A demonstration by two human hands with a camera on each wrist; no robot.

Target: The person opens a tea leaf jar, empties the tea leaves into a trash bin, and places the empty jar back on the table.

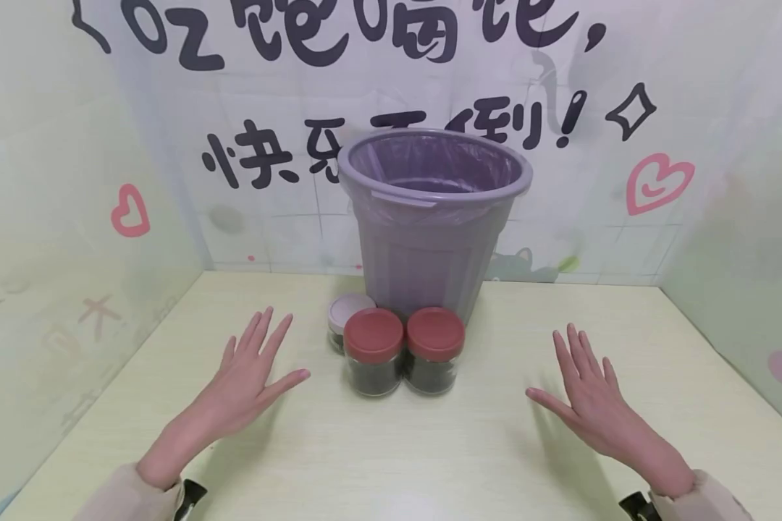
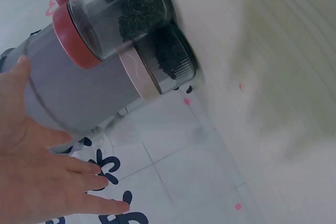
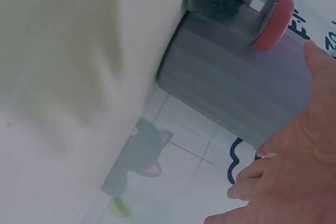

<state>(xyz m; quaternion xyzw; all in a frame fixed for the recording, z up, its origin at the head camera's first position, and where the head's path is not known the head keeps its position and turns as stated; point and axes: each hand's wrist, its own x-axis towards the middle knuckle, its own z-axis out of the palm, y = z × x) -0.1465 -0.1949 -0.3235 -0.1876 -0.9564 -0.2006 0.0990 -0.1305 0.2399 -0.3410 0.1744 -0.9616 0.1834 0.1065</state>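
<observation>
- left hand (image 1: 237,387), lower left of the head view: fingers straight and spread, gripping nothing, near the jars
- right hand (image 1: 593,401), lower right: fingers spread too, gripping nothing
- left red-lidded jar (image 1: 374,354) and right red-lidded jar (image 1: 434,351), side by side just below centre
- pale-lidded jar (image 1: 347,311), just behind the left one
- bin (image 1: 423,253), lined, upright behind them, upper centre
- table (image 1: 391,463) beneath, filling the lower half

Pale beige sleeves (image 1: 125,498), small black fitting (image 1: 192,496) beside each; fingers (image 1: 278,336) bare.
</observation>
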